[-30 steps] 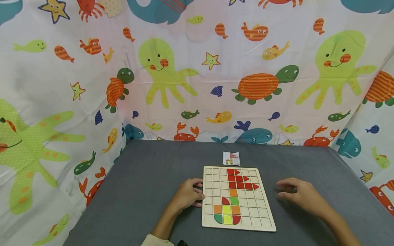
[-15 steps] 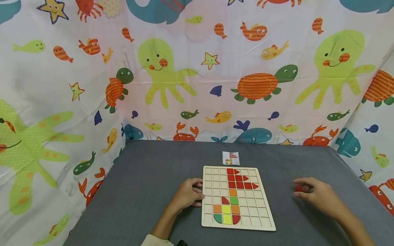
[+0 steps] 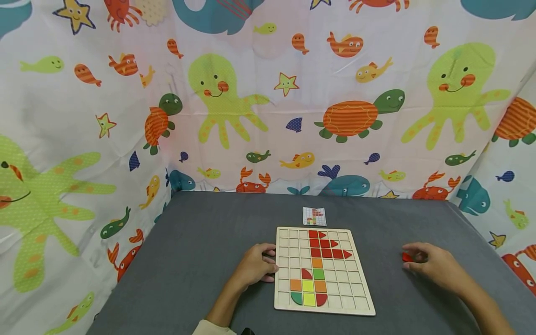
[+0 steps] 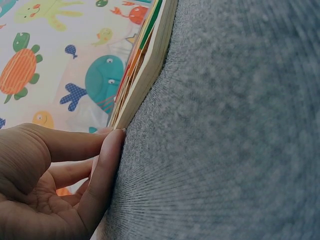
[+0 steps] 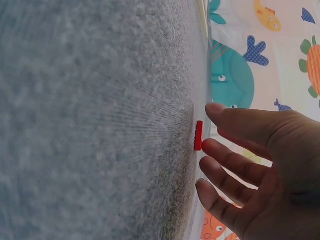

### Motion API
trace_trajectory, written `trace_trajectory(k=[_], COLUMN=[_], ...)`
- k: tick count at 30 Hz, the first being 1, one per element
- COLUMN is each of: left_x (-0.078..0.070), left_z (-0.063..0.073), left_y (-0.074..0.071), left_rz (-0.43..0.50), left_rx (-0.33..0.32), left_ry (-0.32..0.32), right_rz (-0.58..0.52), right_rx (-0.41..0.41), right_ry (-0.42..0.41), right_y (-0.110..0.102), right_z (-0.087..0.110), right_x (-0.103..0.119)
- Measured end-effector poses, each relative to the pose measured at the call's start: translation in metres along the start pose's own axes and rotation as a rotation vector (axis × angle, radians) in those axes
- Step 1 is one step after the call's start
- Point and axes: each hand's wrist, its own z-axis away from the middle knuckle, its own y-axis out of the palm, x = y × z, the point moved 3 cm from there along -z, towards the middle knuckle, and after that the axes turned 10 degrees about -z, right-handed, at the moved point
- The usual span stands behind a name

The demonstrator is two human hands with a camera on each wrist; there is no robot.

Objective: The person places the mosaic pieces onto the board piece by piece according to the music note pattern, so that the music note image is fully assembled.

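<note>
A wooden grid board (image 3: pixel 343 288) lies on the grey table, bearing red, orange, yellow and green flat pieces. At its left edge is my left hand (image 3: pixel 254 265), thumb and fingertips pinching the rim; the left wrist view has this hand (image 4: pixel 65 175) at the side of the board (image 4: pixel 145 75). To the board's right, my right hand (image 3: pixel 435 265) is low over the table with loosely bent fingers. A small red piece (image 3: pixel 407 257) lies at its fingertips. In the right wrist view, the red piece (image 5: pixel 198 135) rests on the cloth, beside the spread fingers (image 5: pixel 225 155).
A small printed pattern card (image 3: pixel 314 216) lies just beyond the board's far edge. Grey cloth (image 3: pixel 201 242) covers the table. Behind and at both sides hangs a white curtain (image 3: pixel 259 116) printed with sea animals.
My right hand has moved to the right, away from the board, and the red piece has come into sight at its fingertips. My left hand and the board have stayed in place.
</note>
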Motion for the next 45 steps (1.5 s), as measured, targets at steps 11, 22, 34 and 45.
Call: trace_trajectory(k=[11,22,34,45], left_x=[0.0014,-0.0008,-0.0001,0.0001], left_z=[-0.0014,-0.0002,-0.0002,-0.0004], left_y=[0.0007,0.0004,0.0007,0.0007], left_rz=[0.008,0.006,0.002,0.009], left_rx=[0.001,-0.003,-0.007,-0.005], left_ry=[0.006,-0.01,-0.013,-0.009], right_rz=[0.005,-0.015,0.002,-0.022], right_rx=[-0.013,0.01,0.044,0.046], right_ry=[-0.054,-0.079,-0.063,-0.043], right_y=[0.0021,0.0028,0.0011,0.0045], right_z=[-0.0066,-0.0051,-0.0028,-0.003], right_x=[-0.0055,-0.0037,-0.005,-0.0008])
